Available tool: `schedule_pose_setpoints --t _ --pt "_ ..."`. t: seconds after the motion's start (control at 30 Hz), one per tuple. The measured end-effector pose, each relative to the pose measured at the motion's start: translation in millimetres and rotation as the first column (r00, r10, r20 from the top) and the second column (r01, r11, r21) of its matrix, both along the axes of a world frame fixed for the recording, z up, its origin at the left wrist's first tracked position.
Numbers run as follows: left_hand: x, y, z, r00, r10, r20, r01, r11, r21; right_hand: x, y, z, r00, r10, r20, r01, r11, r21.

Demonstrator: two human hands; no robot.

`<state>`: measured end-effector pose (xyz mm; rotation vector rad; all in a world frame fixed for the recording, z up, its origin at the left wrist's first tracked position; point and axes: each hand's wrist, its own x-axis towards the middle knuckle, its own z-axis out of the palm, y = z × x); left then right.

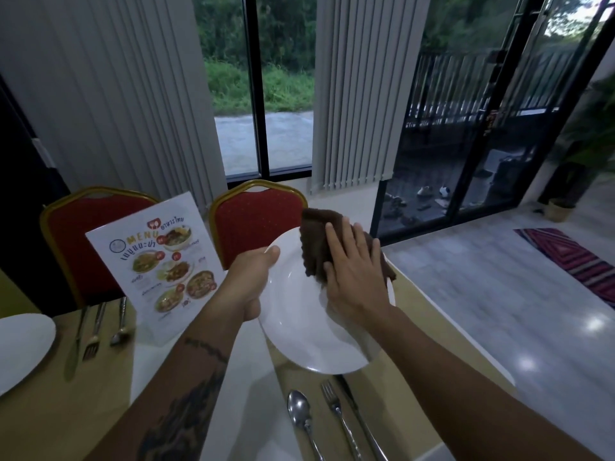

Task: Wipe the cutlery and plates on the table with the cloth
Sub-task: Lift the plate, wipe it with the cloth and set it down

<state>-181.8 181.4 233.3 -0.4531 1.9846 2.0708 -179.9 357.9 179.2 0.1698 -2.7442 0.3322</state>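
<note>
A white plate (299, 327) is lifted off the table and tilted toward me. My left hand (253, 277) grips its left rim, thumb on the upper face. My right hand (352, 271) lies flat with straight fingers on a dark brown cloth (316, 241), pressing it against the plate's upper right part. Below the plate a spoon (299, 414), a fork (336, 407) and a knife (359, 417) lie side by side on the table. At the left lies a second white plate (23, 347) with a knife (75, 347), a fork (93, 334) and a spoon (120, 324) next to it.
A standing menu card (159, 264) is on the table (83, 410) left of the held plate. Two red chairs (253, 221) with gold frames stand behind the table. The table's right edge drops to a tiled floor with a striped rug (572, 261).
</note>
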Motion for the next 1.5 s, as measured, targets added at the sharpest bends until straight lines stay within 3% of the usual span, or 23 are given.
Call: schedule_pose_setpoints --t 0.13,0.23,0.3,0.4,0.5,0.67,0.77,0.83,0.93,1.0,1.03,1.1,1.13,1.17,1.27,1.33,1.5 --pt "-4 -5 7 0.998 0.056 -0.020 -0.056 0.998 0.016 16 -5 -12 0.972 0.202 0.117 -0.205 0.979 0.018" --pt "-5 -13 8 0.994 0.105 -0.021 -0.105 0.994 0.029 35 2 -22 0.901 0.387 0.195 -0.379 0.922 -0.076" --pt "-4 -17 4 0.992 0.123 0.014 -0.124 0.991 0.044 43 14 -27 0.896 0.394 0.206 -0.393 0.918 -0.049" --pt "2 -13 -6 0.991 0.125 0.039 -0.128 0.988 0.083 35 20 -29 0.956 0.213 0.201 -0.225 0.974 0.036" --pt "8 7 -15 0.998 0.063 0.014 -0.064 0.990 0.126 18 2 -17 0.970 0.095 0.222 -0.086 0.995 -0.054" --pt "-3 0 -20 0.977 0.167 0.134 -0.194 0.955 0.223 44 -30 -7 0.875 0.420 0.242 -0.378 0.904 -0.202" --pt "-9 -18 -28 0.961 0.246 0.125 -0.269 0.936 0.226 65 -12 -22 0.835 0.475 0.277 -0.431 0.878 -0.206" --pt "-5 -22 -34 0.955 0.283 0.087 -0.296 0.925 0.236 65 5 -30 0.889 0.383 0.250 -0.368 0.924 -0.107" --pt "-1 -22 -40 0.958 0.284 0.042 -0.283 0.912 0.296 47 21 -34 0.978 0.141 0.154 -0.140 0.990 -0.016" --pt "2 -20 -42 0.964 0.264 0.029 -0.259 0.912 0.319 30 23 -31 0.995 0.010 0.103 0.005 0.989 -0.145" --pt "4 -18 -43 0.966 0.255 0.031 -0.251 0.909 0.333 24 24 -26 0.993 -0.043 0.112 0.076 0.949 -0.307" --pt "11 -14 -47 0.974 0.227 0.017 -0.216 0.898 0.383 12 30 -12 0.977 -0.110 0.183 0.203 0.743 -0.637" --pt "15 -10 -51 0.981 0.195 0.011 -0.183 0.899 0.398 9 37 -7 0.966 -0.136 0.219 0.254 0.648 -0.718" --pt "20 -8 -57 0.988 0.151 0.012 -0.144 0.914 0.379 7 45 -5 0.954 -0.167 0.248 0.298 0.618 -0.728" --pt "35 7 -75 0.996 -0.069 0.061 0.057 0.982 0.178 14 78 -8 0.916 -0.251 0.312 0.397 0.676 -0.621" --pt "43 24 -92 0.973 -0.201 0.114 0.191 0.978 0.088 25 102 -15 0.887 -0.293 0.356 0.449 0.727 -0.520" --pt "55 81 -130 0.940 -0.284 0.189 0.267 0.957 0.112 55 155 -33 0.823 -0.432 0.368 0.552 0.761 -0.340"
